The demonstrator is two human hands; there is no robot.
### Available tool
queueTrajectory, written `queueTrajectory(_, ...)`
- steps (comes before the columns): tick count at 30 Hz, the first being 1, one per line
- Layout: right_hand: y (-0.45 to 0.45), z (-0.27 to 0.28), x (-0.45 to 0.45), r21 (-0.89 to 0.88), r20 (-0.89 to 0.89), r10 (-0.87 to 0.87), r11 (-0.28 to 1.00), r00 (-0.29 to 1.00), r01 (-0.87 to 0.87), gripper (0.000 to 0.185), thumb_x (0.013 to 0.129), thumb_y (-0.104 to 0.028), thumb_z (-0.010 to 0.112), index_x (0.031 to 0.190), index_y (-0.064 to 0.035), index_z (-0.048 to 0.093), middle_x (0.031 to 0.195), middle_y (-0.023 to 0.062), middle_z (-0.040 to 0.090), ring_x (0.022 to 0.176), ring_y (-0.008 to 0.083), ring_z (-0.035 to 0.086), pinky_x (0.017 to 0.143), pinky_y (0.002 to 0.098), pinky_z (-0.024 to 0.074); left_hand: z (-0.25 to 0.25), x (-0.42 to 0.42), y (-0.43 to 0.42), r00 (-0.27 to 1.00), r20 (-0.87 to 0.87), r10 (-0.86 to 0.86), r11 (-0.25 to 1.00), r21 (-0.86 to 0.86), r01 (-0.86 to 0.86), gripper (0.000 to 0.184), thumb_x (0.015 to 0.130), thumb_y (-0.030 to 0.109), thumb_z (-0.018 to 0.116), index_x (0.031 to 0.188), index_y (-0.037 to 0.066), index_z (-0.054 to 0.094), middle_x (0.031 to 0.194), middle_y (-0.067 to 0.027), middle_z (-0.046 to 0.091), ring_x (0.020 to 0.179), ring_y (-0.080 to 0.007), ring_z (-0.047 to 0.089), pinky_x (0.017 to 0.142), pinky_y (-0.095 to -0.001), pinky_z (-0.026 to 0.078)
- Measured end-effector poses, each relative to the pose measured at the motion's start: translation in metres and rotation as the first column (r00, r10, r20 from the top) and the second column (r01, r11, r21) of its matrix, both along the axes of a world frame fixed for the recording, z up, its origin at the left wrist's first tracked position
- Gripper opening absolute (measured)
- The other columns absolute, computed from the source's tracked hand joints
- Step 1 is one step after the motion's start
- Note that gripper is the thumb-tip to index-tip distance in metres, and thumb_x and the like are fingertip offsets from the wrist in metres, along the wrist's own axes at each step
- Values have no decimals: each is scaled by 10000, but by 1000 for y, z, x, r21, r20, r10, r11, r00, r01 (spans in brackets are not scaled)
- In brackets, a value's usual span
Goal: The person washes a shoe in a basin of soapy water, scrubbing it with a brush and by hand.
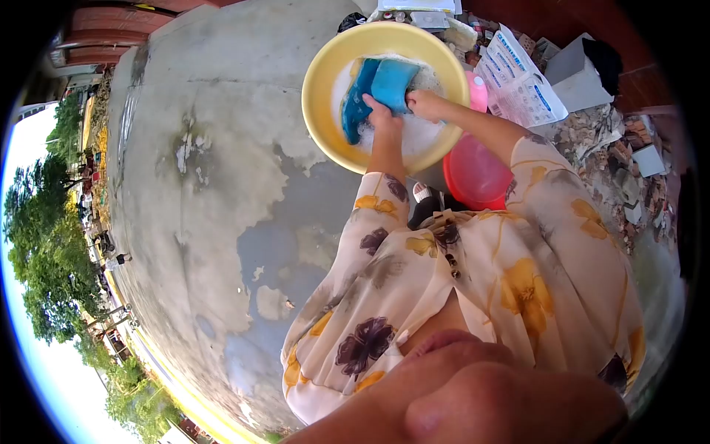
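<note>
A wide yellow basin [316,96] holds foamy, soapy water [418,137]. In it is a blue piece that looks like wet cloth [392,80], lighter blue on the right and darker on the left. My left hand [383,117] grips its lower middle, with the thumb on top and the other fingers mostly hidden. Closed at the cloth's lower right edge, my right hand [427,106] pinches it. Both hands are inside the basin, just over the foam.
A red basin [477,174] and a pink container [477,90] stand beside the yellow one. Printed white packaging [521,81], a pale box [578,78] and rubble [629,170] lie to the right. Wet concrete [214,163] stretches left towards trees [55,251].
</note>
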State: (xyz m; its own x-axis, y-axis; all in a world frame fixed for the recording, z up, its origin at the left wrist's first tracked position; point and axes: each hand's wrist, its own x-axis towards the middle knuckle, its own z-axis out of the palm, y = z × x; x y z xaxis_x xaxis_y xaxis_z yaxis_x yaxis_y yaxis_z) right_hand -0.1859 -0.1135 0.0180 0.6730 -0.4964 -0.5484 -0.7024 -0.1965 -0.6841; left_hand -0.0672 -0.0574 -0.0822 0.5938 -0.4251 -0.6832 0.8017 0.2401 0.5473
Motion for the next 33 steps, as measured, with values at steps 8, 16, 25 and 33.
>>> queueTrajectory(8, -31, -65, 22, -513, 27, 14, 858, 1000, 2, 280, 868, -181, 432, 975, -18, 633, 854, 260, 643, 802, 393, 647, 706, 483, 502, 25, -11, 7, 995, -79, -62, 997, -45, 59, 813, 857, 624, 474, 1302, -49, 369, 1266, -130, 502, 1058, -284, 567, 850, -408, 516)
queueTrajectory(16, -7, -27, -10, -215, -16, 82, 973, 997, -83, 268, 868, -181, 442, 1056, -106, 617, 849, 263, 634, 828, 404, 632, 729, 499, 497, 3, -3, 1, 999, -28, -30, 998, -50, 28, 799, 850, 633, 477, 1302, -19, 382, 1250, -115, 511, 1020, -281, 579, 804, -436, 527)
queueTrajectory(25, -28, -57, 12, -311, 61, -89, 945, 994, 104, 274, 801, -160, 519, 988, 5, 633, 941, 256, 641, 953, 402, 614, 830, 479, 481, -1, -15, 0, 1000, 7, -16, 910, -414, 17, 733, 883, 619, 426, 1345, 53, 378, 1342, -92, 464, 1161, -277, 502, 959, -453, 429)
queueTrajectory(33, 16, -22, -12, 99, 100, -19, 995, 995, 9, 295, 889, -145, 386, 1070, -41, 594, 725, 168, 642, 476, 270, 614, 456, 383, 494, 19, -22, 2, 969, -134, -209, 942, -295, 163, 701, 887, 672, 308, 1326, 138, 426, 1304, -86, 485, 1161, -308, 475, 967, -529, 384)
